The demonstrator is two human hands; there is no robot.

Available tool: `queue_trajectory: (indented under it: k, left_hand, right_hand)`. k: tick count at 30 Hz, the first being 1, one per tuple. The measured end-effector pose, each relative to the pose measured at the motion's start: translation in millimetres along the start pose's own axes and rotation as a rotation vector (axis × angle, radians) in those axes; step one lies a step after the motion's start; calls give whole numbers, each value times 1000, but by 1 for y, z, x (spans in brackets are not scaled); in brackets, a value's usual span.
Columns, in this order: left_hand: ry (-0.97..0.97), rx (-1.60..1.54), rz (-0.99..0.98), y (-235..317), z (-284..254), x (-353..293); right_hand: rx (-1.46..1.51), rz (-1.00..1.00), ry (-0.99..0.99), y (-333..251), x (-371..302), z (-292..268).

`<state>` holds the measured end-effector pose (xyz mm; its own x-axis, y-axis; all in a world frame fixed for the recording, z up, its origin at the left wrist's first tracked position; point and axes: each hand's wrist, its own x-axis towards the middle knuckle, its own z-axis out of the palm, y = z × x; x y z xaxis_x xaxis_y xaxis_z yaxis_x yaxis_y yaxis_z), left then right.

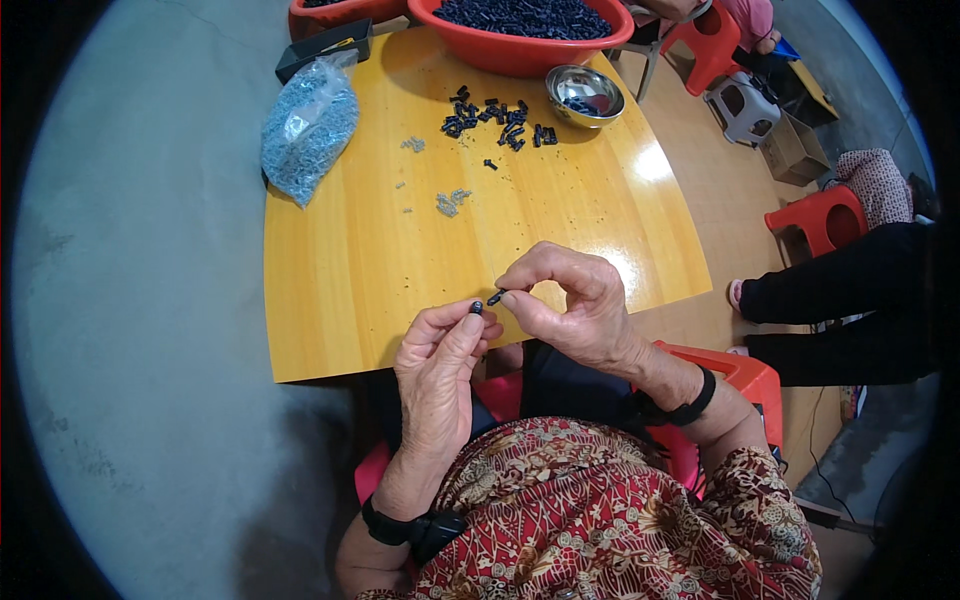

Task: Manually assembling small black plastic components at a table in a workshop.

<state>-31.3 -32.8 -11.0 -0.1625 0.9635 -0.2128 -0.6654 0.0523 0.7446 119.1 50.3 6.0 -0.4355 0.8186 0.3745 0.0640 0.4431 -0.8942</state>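
Observation:
My left hand [437, 370] pinches a small black plastic piece [476, 308] upright between thumb and fingertips, above the near edge of the yellow table [340, 290]. Close beside it, my right hand [585, 315] grips another small dark piece [495, 297] between thumb and forefinger. The two pieces are nearly touching; their exact shape is too small to make out. Farther off lie a scatter of black plastic pieces [512, 132] and a single one [490, 164]. Nearer than these is a little heap of small silvery parts [447, 204], with a smaller heap [413, 144] behind it.
A red basin [520, 62] full of black pieces stands at the far edge, with a metal bowl [612, 112] by it. At the far left are a clear bag of silvery parts [310, 140] and a black tray [300, 60]. Right: red stool [820, 220], another person's dark-trousered legs [840, 300].

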Motion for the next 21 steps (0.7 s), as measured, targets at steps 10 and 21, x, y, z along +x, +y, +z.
queue_trajectory:
  k: [10, 21]
  left_hand:
    - [-22, 41, 0, -1, 0, 1]
    - [-22, 93, -17, -5, -6, 0]
  right_hand:
    - [-89, -50, -23, 0, 4, -4]
    - [-162, -130, -74, -1, 5, -6]
